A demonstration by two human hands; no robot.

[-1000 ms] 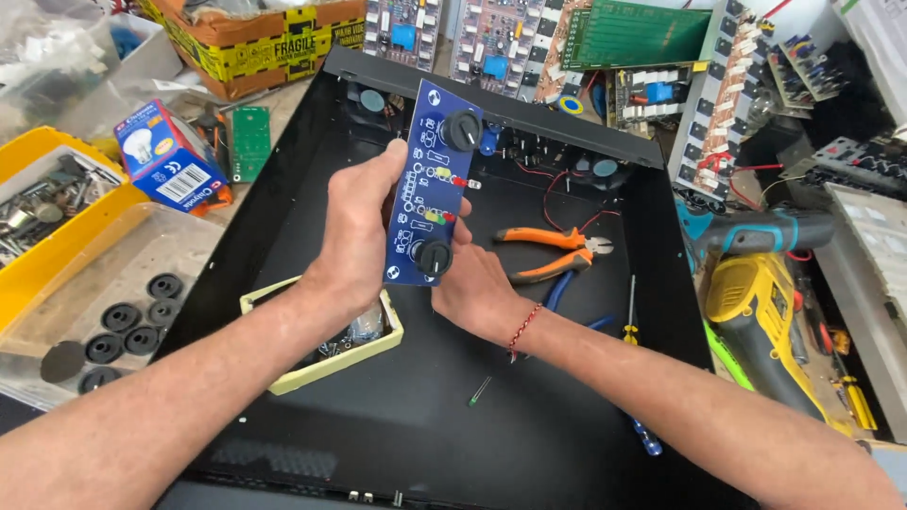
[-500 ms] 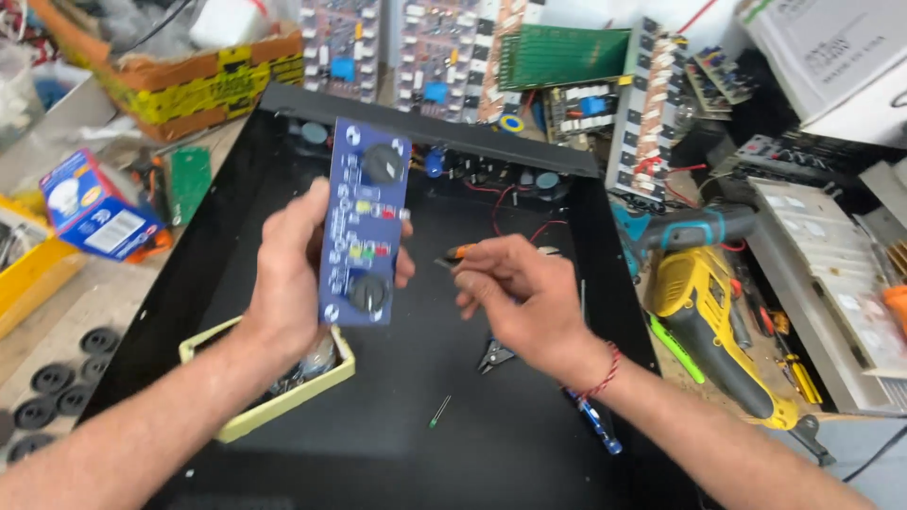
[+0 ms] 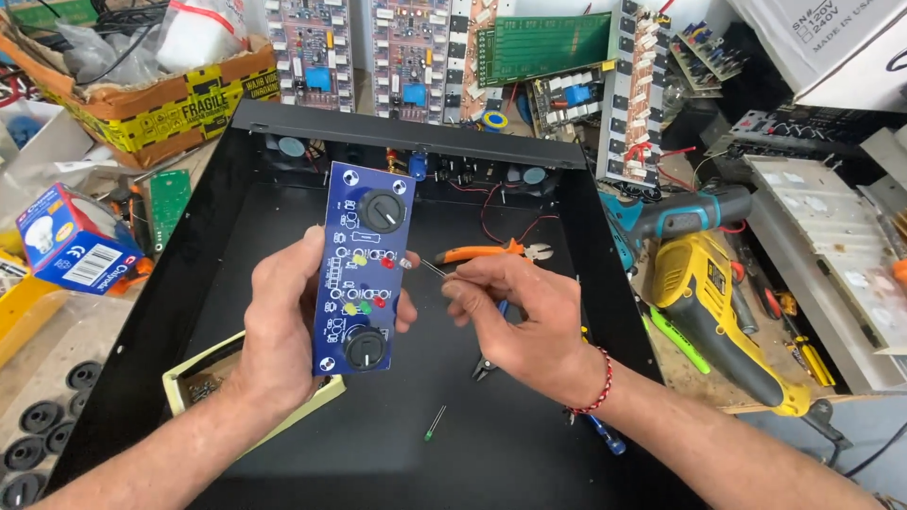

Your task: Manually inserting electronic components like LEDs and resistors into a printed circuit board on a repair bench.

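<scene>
My left hand (image 3: 276, 332) holds a narrow blue circuit board (image 3: 364, 269) upright over an open black metal chassis (image 3: 227, 246). The board carries two black knobs and a few red, yellow and green LEDs. My right hand (image 3: 518, 316) is just right of the board. Its fingertips pinch the wire leads of a small clear LED (image 3: 408, 263), whose head sits at the board's right edge. A loose green LED (image 3: 434, 423) lies on the chassis floor below my hands.
Orange-handled pliers (image 3: 484, 252) lie in the chassis behind my right hand, and a pale yellow tray (image 3: 187, 385) sits at the lower left. A yellow power tool (image 3: 720, 316) and a teal drill (image 3: 676, 218) lie to the right. A blue carton (image 3: 68, 244) and black rubber feet (image 3: 38, 436) are on the left.
My right hand left the board's lower edge, moved right, and now pinches a small LED by its leads beside the board. The left hand keeps holding the board.
</scene>
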